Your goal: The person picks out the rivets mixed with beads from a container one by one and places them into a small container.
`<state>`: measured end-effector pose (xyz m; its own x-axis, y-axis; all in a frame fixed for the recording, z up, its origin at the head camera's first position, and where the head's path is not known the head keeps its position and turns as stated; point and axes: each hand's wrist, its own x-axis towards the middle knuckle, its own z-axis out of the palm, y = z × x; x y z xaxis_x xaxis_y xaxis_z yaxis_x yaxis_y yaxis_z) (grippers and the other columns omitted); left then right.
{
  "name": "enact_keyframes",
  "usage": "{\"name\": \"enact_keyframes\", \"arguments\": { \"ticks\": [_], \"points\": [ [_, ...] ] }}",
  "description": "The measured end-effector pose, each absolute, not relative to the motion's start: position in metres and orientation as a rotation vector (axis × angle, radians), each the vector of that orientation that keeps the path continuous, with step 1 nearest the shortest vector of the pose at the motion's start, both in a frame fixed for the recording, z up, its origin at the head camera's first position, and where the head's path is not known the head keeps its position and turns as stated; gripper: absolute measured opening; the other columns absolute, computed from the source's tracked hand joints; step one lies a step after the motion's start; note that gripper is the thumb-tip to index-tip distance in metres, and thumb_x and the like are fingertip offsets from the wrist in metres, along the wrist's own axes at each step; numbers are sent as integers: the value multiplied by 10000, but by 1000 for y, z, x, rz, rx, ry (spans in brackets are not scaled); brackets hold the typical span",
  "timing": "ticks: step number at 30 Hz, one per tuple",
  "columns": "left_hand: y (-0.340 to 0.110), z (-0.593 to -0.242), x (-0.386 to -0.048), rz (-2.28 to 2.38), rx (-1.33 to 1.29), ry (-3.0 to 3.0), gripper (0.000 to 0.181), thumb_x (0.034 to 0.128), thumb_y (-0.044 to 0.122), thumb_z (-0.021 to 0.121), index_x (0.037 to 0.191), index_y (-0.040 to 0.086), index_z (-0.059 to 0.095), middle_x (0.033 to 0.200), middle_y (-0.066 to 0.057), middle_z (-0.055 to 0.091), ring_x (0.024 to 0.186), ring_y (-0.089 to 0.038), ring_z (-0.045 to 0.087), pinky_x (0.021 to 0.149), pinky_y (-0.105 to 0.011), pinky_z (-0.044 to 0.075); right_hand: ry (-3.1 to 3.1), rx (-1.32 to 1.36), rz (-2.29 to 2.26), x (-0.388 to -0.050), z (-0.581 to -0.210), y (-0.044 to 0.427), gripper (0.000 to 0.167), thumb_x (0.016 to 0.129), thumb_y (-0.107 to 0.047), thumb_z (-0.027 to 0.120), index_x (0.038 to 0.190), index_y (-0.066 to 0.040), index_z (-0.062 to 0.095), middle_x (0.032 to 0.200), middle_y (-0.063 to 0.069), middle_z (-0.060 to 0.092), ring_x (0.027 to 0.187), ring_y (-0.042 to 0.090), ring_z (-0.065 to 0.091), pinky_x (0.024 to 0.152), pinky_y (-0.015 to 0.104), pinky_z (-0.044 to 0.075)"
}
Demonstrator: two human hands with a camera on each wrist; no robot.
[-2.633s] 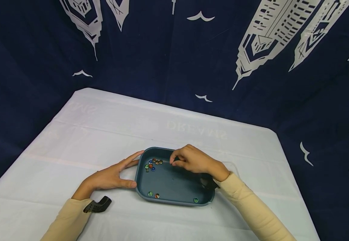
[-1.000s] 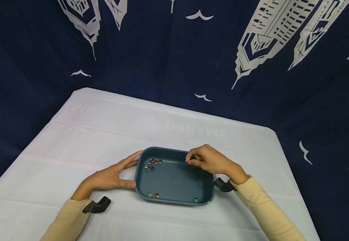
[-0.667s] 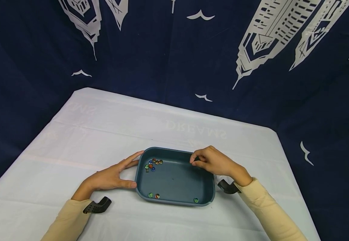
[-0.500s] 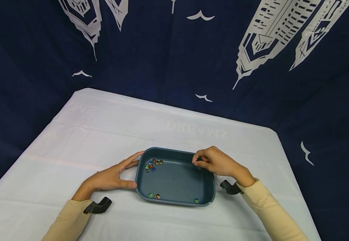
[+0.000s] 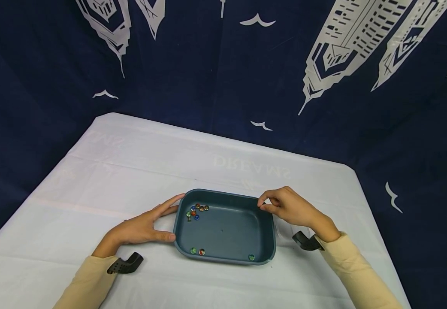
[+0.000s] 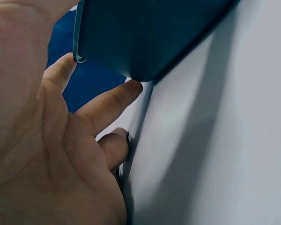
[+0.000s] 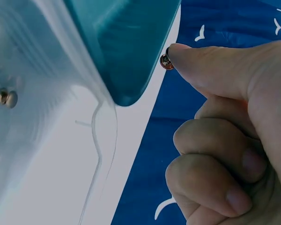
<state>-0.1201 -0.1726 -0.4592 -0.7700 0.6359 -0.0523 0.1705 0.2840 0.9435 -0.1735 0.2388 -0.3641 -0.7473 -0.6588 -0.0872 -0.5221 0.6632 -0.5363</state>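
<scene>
A dark teal tray (image 5: 223, 238) lies on the table with several coloured glass marbles (image 5: 194, 213) in its far left corner. A small brass-coloured piece (image 5: 188, 218) sits beside them. More marbles (image 5: 202, 252) lie along its near side. My left hand (image 5: 140, 226), fingers spread, touches the tray's left end with thumb and fingertips. Over the tray's far right corner, my right hand (image 5: 289, 206) pinches a small shiny coppery round piece (image 7: 166, 62) between thumb and forefinger. Its kind is too small to tell, and the fingers partly cover it.
A clear plastic container (image 7: 47, 93) stands just right of the tray, with several small brass-coloured knobbed pieces (image 7: 9, 98) inside. A white cloth (image 5: 131, 180) covers the table. A dark blue printed curtain (image 5: 208, 77) hangs behind it.
My right hand has moved right, from above the tray's middle to its far right corner, still pinching. My left hand and the marbles in the tray have stayed put.
</scene>
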Motion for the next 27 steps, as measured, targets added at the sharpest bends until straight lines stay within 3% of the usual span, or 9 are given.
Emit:
{"name": "enact_keyframes", "arguments": {
  "ticks": [11, 18, 27],
  "points": [
    [-172, -459, -120, 1497, 727, 2137, 1035, 857, 257, 811, 1609, 368, 109, 1624, -83, 326, 1521, -367, 224, 1108, -786, 108, 2694, -950, -758, -165, -366, 261, 94, 937, -120, 708, 1018, -89, 744, 560, -162, 238, 487, -37, 235, 597, 207, 458],
    [-173, -459, -120, 1492, 725, 2142, 1029, 858, 269, 810, 1606, 381, 112, 1618, -87, 336, 1524, -372, 213, 1110, -783, 107, 2721, -892, -766, -161, -367, 270, 74, 938, -110, 706, 999, -126, 745, 566, -156, 259, 509, -30, 244, 543, 205, 394],
    [-173, -459, -120, 1486, 728, 2140, 1023, 863, 267, 806, 1604, 390, 111, 1619, -84, 335, 1526, -371, 206, 1112, -780, 107, 2724, -831, -758, -156, -370, 279, 83, 938, -118, 707, 1009, -100, 746, 568, -148, 256, 520, -23, 235, 553, 204, 397]
  ]
}}
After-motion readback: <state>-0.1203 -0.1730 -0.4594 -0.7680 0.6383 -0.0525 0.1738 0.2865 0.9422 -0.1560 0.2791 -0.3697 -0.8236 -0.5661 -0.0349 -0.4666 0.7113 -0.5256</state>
